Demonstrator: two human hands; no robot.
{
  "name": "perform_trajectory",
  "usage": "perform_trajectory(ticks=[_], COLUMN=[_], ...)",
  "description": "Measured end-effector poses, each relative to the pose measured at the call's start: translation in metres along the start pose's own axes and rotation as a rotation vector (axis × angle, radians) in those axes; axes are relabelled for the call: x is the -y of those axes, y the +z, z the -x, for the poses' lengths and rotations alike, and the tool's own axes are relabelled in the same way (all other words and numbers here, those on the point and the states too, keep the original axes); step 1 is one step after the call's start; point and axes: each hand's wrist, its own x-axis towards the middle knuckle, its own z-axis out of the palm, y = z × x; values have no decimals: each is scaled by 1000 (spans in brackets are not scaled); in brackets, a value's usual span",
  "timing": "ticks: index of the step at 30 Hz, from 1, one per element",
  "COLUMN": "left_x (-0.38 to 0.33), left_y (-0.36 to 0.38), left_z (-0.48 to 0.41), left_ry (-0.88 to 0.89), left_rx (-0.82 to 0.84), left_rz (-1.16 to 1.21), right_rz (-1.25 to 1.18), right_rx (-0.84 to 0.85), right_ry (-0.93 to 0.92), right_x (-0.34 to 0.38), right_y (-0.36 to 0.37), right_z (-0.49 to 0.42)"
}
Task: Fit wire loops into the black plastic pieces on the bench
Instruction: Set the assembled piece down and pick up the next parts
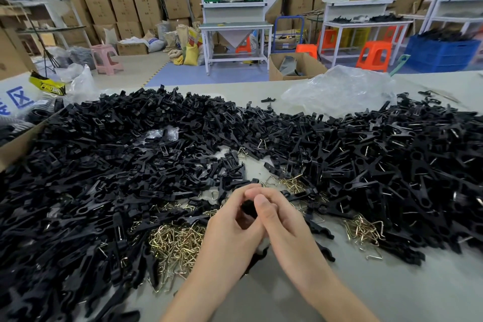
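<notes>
Hands closed on one black piece (249, 208), mid-bench (392, 293).
L to R: cardboard box flap (15, 145) at far-left edge; big heap of black plastic pieces (104, 165) spread across the bench; pile of brass-coloured wire loops (175, 240) just beside left hand (230, 227), its fingers curled in, gripping the piece together w/ right hand (285, 222), thumb pressed on top, fingers curled round. Piece mostly hidden, so can't tell if a wire is in it. Smaller clump of loops near right; many pieces on that side show wire bits. Clear plastic bag (339, 89) at back right.
</notes>
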Motion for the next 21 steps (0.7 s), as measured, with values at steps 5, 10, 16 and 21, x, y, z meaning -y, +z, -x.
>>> perform_trajectory(ticks=[5, 10, 16, 21], left_x=[-6, -3, 3, 3], left_y=[3, 7, 9, 11], left_z=[-1, -3, -3, -4], left_ry=[-62, -118, -162, -174], left_rx=[23, 95, 140, 114], left_rz=[226, 407, 468, 476], right_rz=[-80, -118, -139, -198], right_rx=[51, 112, 61, 49], right_ry=[95, 133, 162, 195], right_x=[-3, -5, -14, -12], right_y=[-5, -9, -12, -13], right_z=[-3, -6, -9, -9])
